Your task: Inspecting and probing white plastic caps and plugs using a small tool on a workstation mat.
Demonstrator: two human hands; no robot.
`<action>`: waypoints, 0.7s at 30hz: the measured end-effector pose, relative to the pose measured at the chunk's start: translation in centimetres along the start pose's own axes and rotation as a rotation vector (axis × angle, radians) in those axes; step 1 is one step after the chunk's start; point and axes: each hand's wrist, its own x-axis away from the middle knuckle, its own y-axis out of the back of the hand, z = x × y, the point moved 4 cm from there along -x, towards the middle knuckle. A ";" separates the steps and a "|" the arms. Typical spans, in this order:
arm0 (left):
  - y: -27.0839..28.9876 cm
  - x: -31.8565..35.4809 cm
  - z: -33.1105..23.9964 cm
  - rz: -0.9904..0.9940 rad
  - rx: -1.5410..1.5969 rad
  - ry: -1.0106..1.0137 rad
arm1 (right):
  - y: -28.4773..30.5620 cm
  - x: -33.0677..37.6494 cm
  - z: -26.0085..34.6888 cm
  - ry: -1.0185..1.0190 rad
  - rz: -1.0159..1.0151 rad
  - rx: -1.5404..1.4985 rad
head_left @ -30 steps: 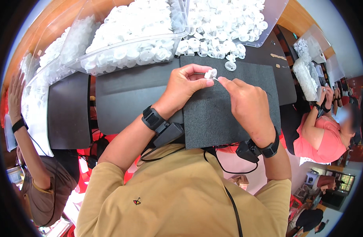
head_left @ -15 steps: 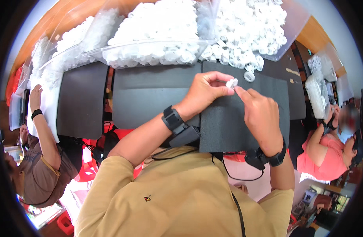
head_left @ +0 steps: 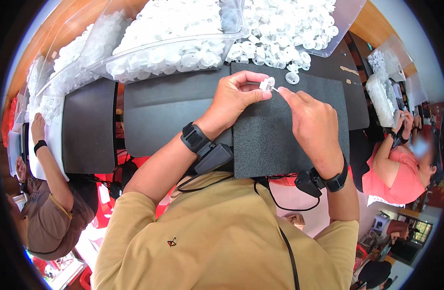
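Note:
My left hand pinches a small white round plastic part between thumb and fingertips, above the dark foam mat. Just right of it, my right hand is closed, its index finger pointing at the part. A thin pale sliver shows between that fingertip and the part; its kind is too small to tell. One loose white round part lies at the mat's far edge, beyond my hands.
A clear plastic bin heaped with white parts stands at the far side. Beside it, a pile of similar parts spills from a tipped clear bin onto the dark table. People work at left and right.
The whole view has shifted, so the table and bins sit farther left and higher. The white part has turned in my left fingers, and the thin sliver now shows at my right fingertip.

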 end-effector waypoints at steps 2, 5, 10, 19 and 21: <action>-0.1 0.0 0.0 0.002 -0.003 0.000 | 0.0 0.0 0.0 -0.005 0.005 0.011; 0.0 -0.1 0.2 0.010 0.007 0.008 | -0.1 -0.1 0.1 -0.007 0.019 0.033; 0.0 0.0 0.0 0.007 -0.010 0.011 | -0.1 -0.1 0.4 0.008 0.023 0.034; 0.0 0.0 0.1 0.016 -0.003 0.036 | 0.2 -0.1 0.6 0.007 0.058 0.093; 0.0 0.0 0.2 0.015 -0.002 0.033 | 0.0 -0.2 0.6 0.001 0.053 0.082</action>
